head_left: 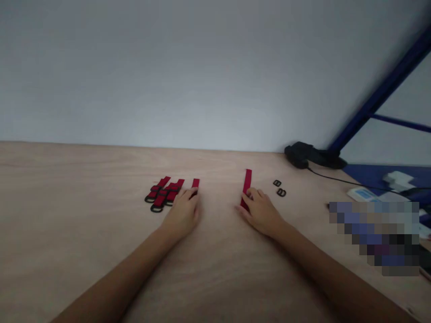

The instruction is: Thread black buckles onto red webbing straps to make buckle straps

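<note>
My left hand (183, 211) lies on the wooden table (84, 233) with its fingers closed over the near end of a short red strap (195, 183). Just left of it lie several red straps with black rings (163, 194) side by side. My right hand (261, 211) rests on the near end of a longer red strap (248, 181), fingers curled on it. Two small black buckles (279, 188) sit on the table to the right of that strap, apart from my hand.
A black device (305, 155) with a cable sits at the table's far right by the pale wall. Blue metal bars (380, 94) rise at the right. White objects (397, 181) lie on a blue surface beyond the table's right edge.
</note>
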Demonstrator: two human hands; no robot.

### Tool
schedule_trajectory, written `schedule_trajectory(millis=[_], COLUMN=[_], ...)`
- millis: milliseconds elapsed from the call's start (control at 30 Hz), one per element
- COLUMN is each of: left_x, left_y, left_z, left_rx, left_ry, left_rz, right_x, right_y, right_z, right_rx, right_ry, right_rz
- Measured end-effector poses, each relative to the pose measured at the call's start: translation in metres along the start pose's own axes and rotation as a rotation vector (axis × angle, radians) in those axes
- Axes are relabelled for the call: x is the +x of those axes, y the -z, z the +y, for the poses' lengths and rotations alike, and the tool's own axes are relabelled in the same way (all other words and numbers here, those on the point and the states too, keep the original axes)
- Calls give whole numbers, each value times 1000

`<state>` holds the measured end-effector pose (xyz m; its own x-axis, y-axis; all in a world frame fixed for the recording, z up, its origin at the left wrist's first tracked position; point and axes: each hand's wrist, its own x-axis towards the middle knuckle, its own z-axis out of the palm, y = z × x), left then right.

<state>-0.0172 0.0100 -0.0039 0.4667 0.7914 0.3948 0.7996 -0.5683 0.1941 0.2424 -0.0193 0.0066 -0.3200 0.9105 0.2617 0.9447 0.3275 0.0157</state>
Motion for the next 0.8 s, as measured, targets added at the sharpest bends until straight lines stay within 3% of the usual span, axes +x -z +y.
schedule_trajectory(millis=[167,333,667,800], left_x=[1,-1,3,2], left_y=[-2,-6,7,7], left_z=[-4,-7,6,8], left_rx=[-118,-186,-256,-357], left_ry=[-12,-41,-145,-239], left_rz=[71,-33,-89,-211], right_x=[2,-1,0,-1], right_y=[-5,-6,-2,1], right_z=[0,5,26,30], right_rx=[67,239,430,450], right_ry=[12,110,98,102], right_rz=[47,39,15,35])
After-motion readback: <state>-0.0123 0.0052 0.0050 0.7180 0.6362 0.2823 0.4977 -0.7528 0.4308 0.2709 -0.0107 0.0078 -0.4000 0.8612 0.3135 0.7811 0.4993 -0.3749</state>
